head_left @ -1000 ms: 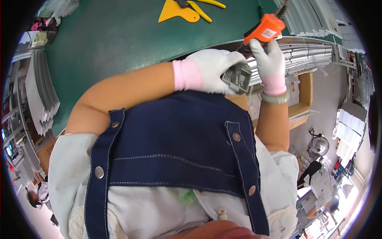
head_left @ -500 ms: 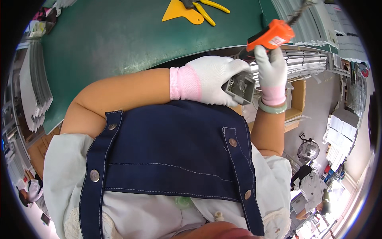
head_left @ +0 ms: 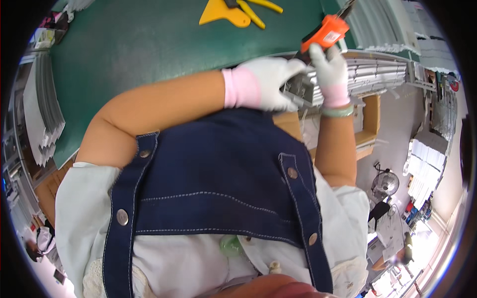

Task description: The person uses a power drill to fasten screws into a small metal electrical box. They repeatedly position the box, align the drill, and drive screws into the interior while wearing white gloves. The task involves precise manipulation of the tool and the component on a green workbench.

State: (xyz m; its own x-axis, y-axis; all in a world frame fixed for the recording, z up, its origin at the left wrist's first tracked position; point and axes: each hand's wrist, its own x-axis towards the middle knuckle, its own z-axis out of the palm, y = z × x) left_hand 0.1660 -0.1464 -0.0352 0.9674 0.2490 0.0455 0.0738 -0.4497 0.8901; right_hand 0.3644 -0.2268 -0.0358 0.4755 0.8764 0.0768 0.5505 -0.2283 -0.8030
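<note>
My left hand (head_left: 271, 82), in a white glove with a pink cuff, curls round a small grey open box (head_left: 300, 89). Small shiny pieces seem to lie inside the box, too blurred to name. Just to the right and farther off, my right hand (head_left: 332, 74), gloved the same way, is closed on the lower end of an orange-and-black hand tool (head_left: 326, 34). A dark, cord-like part runs from the tool's upper end toward the top edge. The tool tilts up to the right, over the far right part of the green table (head_left: 149, 44).
A yellow scraper (head_left: 223, 14) and yellow-handled pliers (head_left: 253, 15) lie on the table's far side. Stacked pale strips (head_left: 377, 74) stand beyond my right hand, and stacked sheets (head_left: 44, 109) at the left. A wooden frame (head_left: 370, 124) and a fan (head_left: 385, 184) are at the right.
Both hands have moved a little farther from my body. The grey box and the orange tool have gone with them, the tool also shifting left. Each hand keeps its hold.
</note>
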